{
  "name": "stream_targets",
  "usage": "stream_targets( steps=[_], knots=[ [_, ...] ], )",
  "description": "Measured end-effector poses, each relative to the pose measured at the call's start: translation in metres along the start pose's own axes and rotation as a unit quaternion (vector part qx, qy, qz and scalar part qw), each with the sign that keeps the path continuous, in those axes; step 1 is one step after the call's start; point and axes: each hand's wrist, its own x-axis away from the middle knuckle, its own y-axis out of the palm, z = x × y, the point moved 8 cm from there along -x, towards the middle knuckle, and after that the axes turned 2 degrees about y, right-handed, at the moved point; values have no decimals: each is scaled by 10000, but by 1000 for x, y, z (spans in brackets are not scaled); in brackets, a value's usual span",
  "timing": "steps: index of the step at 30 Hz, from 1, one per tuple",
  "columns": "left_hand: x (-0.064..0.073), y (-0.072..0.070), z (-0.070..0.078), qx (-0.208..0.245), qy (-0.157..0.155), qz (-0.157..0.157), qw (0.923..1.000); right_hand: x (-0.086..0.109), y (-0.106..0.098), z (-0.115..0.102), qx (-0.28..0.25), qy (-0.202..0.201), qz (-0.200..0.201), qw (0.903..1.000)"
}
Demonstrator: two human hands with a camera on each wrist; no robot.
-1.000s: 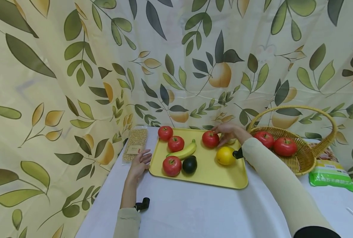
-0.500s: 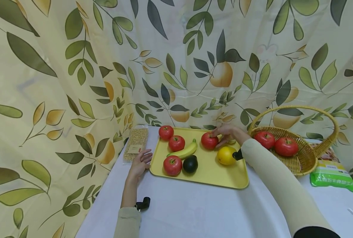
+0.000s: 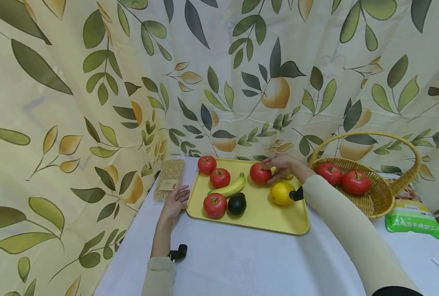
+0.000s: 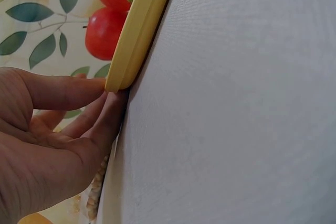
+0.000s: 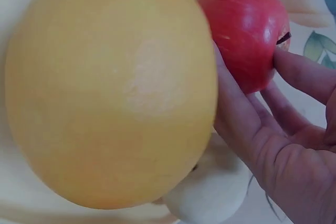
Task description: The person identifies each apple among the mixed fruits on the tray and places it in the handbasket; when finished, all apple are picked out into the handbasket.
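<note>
the right hand (image 3: 286, 163) is gripping a red apple (image 3: 260, 173), with the thumb and the fingers bending around it. this apple is staying over the back part of the yellow tray (image 3: 261, 211); whether it is touching the tray, i cannot tell. just beside this hand, a round yellow fruit (image 3: 281, 193) is lying on the tray, and a pale round thing (image 5: 210, 182) is showing only partly.

the left hand (image 3: 173, 204) is touching the near left corner of the tray, its fingers being apart and rather straight. on the left half of the tray, three other red apples (image 3: 214, 205) are sitting around a banana (image 3: 231, 188) and a dark avocado (image 3: 236, 204).

a packet of grains (image 3: 170, 176) is lying at the left, near the tray. at the right, a wicker basket (image 3: 363, 202) is holding two more red apples (image 3: 356, 182), and a green packet (image 3: 412, 222) is lying beside it.
</note>
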Motion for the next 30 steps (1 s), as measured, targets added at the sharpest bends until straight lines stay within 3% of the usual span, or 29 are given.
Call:
stream_targets(
  steps=[17, 30],
  knots=[
    [3, 3, 6, -20, 5, -13, 10000, 26, 3, -14, -265, -366, 53, 9990],
    [7, 3, 6, -5, -84, -26, 10000, 63, 3, -25, -169, -776, 254, 9965]
  ],
)
